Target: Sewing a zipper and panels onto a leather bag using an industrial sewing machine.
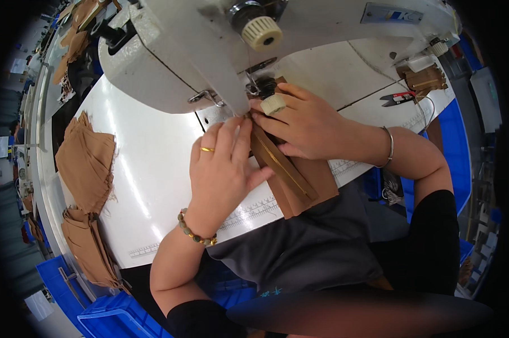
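Note:
A brown fabric piece [321, 176] with a gold-toothed zipper [274, 158] lies slantwise under the sewing machine's needle area, its near end hanging past the table edge. My left hand [218, 163] rests left of the zipper, fingers stretched forward and fingertips touching its far end; the thumb is apart, over the fabric's left edge. From the right, my right hand [308, 121] reaches over the fabric, its bent fingers and thumb closed on the brown cloth beside the zipper. The presser foot and needle are mostly hidden by the fingers and the machine head [153, 70].
Stacks of brown fabric pieces [85, 163] lie along the table's left edge. Thread snips [398, 99] and a small brown bundle [426, 80] sit at the right. Ruler markings [249, 211] run along the front edge. Blue bins [116, 318] stand below the table.

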Tool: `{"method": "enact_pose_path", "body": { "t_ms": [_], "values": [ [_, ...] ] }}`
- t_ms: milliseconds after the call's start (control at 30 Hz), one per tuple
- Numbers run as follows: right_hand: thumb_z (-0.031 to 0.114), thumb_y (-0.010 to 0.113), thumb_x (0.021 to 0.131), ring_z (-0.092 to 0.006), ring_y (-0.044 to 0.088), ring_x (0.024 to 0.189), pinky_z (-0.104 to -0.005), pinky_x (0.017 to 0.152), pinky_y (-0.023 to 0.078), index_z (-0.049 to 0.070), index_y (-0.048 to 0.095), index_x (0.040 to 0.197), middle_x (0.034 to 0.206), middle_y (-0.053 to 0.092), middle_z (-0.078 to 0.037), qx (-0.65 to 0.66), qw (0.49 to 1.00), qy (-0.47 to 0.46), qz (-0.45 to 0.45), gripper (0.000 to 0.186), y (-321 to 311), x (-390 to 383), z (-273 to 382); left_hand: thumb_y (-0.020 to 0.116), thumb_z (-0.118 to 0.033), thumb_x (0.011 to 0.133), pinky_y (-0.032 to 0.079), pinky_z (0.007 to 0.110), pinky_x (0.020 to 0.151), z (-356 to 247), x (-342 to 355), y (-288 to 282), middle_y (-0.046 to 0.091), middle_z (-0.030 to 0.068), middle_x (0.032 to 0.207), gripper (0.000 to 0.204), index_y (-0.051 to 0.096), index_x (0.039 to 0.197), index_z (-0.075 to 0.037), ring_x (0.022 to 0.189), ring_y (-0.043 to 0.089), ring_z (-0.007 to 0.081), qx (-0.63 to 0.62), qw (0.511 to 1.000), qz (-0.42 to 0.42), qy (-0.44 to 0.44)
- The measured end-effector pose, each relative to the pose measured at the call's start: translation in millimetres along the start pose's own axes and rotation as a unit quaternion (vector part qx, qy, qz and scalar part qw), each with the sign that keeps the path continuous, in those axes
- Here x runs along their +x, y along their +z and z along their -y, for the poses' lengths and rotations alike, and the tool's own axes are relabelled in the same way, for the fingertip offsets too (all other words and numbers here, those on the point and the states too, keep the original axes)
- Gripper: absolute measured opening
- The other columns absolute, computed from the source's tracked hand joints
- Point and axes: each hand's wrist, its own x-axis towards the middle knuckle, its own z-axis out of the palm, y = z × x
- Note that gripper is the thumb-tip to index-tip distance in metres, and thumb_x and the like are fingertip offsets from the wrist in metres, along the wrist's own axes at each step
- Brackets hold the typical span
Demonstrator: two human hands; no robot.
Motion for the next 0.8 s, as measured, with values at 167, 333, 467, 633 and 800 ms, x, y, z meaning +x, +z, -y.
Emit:
{"method": "enact_pose_path", "body": {
  "t_ms": [167,333,467,633,800],
  "values": [
    [0.028,0.083,0.072,-0.0259,0.064,0.115,-0.0477,0.11,0.046,0.001,0.07,0.113,0.126,0.067,-0.012,-0.015,1.0,-0.027,0.001,0.051,-6,-9,10,0.079,-0.023,0.07,0.054,0.037,0.092,-23,-12,3,0.067,0.0099,0.132,0.064,0.067,0.129,-0.003,0.12,0.063,0.028,0.031,0.996,-0.031,0.071],
    [0.029,0.08,0.077,-0.0282,0.064,0.114,-0.0478,0.107,0.049,0.001,0.07,0.105,0.116,0.067,-0.011,0.09,0.993,-0.062,0.04,0.04,-26,-34,39,0.075,-0.007,0.074,0.058,0.034,0.087,-26,-26,5,0.072,0.0101,0.126,0.049,0.071,0.123,-0.002,0.111,0.07,0.0261,0.002,0.996,-0.078,0.051],
    [0.02,0.073,0.081,-0.0276,0.064,0.109,-0.0431,0.103,0.05,0.003,0.071,0.1,0.1,0.067,-0.009,0.134,0.983,-0.124,0.003,0.026,-28,-57,68,0.076,-0.007,0.076,0.059,0.035,0.086,-39,-43,0,0.071,0.0107,0.128,0.048,0.072,0.123,-0.007,0.113,0.07,0.0278,-0.018,0.999,-0.036,0.037],
    [0.016,0.074,0.081,-0.0243,0.066,0.101,-0.0388,0.095,0.055,0.004,0.074,0.094,0.098,0.066,-0.007,0.081,0.985,-0.125,-0.088,0.018,-15,-72,78,0.078,-0.009,0.074,0.059,0.035,0.086,-57,-55,0,0.071,0.01,0.126,0.047,0.074,0.121,-0.01,0.113,0.07,0.0277,-0.023,0.998,-0.051,0.031],
    [0.012,0.073,0.079,-0.0209,0.067,0.091,-0.035,0.089,0.058,0.004,0.076,0.089,0.095,0.066,-0.003,0.076,0.979,-0.135,-0.134,0.013,-4,-71,88,0.075,-0.009,0.076,0.059,0.035,0.084,-63,-61,-1,0.073,0.0123,0.121,0.041,0.075,0.117,-0.006,0.11,0.071,0.029,-0.042,0.996,-0.068,0.027]
  ]
}}
